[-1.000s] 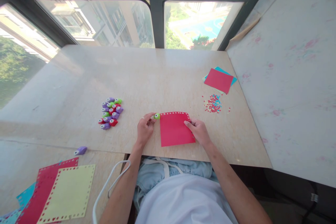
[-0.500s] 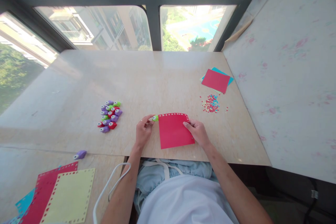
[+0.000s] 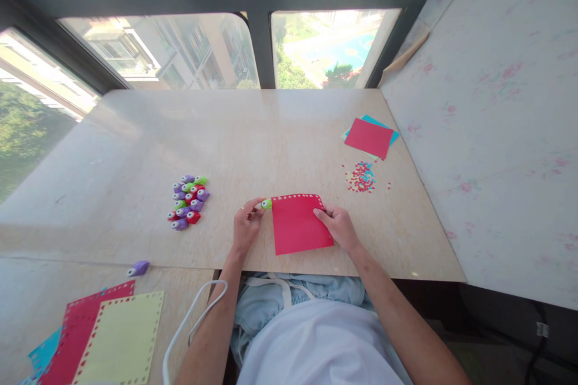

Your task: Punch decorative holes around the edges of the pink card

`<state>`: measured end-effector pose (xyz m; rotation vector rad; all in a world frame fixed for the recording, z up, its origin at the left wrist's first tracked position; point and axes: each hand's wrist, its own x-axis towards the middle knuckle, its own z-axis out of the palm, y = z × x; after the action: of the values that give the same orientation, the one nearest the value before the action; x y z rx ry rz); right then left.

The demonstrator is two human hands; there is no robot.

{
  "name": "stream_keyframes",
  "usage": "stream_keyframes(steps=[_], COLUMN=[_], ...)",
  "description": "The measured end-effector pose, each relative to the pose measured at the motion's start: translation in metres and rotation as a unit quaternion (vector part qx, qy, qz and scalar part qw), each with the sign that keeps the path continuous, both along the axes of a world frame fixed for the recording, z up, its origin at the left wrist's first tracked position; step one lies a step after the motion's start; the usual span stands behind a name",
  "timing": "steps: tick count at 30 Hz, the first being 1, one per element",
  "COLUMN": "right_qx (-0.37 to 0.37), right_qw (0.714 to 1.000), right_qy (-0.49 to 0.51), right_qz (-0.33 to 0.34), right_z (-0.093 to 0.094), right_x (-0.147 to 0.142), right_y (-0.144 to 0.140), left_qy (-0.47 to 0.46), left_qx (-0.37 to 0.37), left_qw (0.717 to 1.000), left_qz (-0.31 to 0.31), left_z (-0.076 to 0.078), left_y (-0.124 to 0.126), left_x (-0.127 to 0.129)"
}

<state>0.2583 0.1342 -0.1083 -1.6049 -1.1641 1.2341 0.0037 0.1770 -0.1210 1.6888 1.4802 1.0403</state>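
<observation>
A red sheet of paper (image 3: 301, 227) is in front of me, with a row of small punched holes along its far edge and down the upper right side. My left hand (image 3: 247, 224) pinches a green craft punch (image 3: 267, 204) that sits on the sheet's left edge near the far corner. On the other side, my right hand (image 3: 339, 225) grips the sheet's right edge, thumb on top and fingers underneath. The part of the paper under that hand is hidden.
Several purple, red and green punches (image 3: 188, 200) are grouped to the left. A lone purple punch (image 3: 138, 268) lies near hole-edged sheets (image 3: 121, 337). Paper confetti (image 3: 361, 177) and a stack of coloured paper (image 3: 369, 138) are at right. A white cable (image 3: 180, 328) loops by my left forearm.
The view has shifted very slightly. Both hands, the green craft punch and the red sheet keep the same positions relative to each other.
</observation>
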Motion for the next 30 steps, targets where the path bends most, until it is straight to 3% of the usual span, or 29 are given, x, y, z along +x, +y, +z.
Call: stream_keyframes(steps=[30], right_qx=[-0.016], right_qw=[0.998], right_qy=[-0.007], right_qz=[0.055], right_z=[-0.0085], right_x=[0.0013], right_y=[0.0047], left_qy=[0.098], left_qx=[0.052], left_qw=[0.992], left_qz=[-0.058], left_z=[-0.0056], left_y=[0.0017], left_x=[0.0033])
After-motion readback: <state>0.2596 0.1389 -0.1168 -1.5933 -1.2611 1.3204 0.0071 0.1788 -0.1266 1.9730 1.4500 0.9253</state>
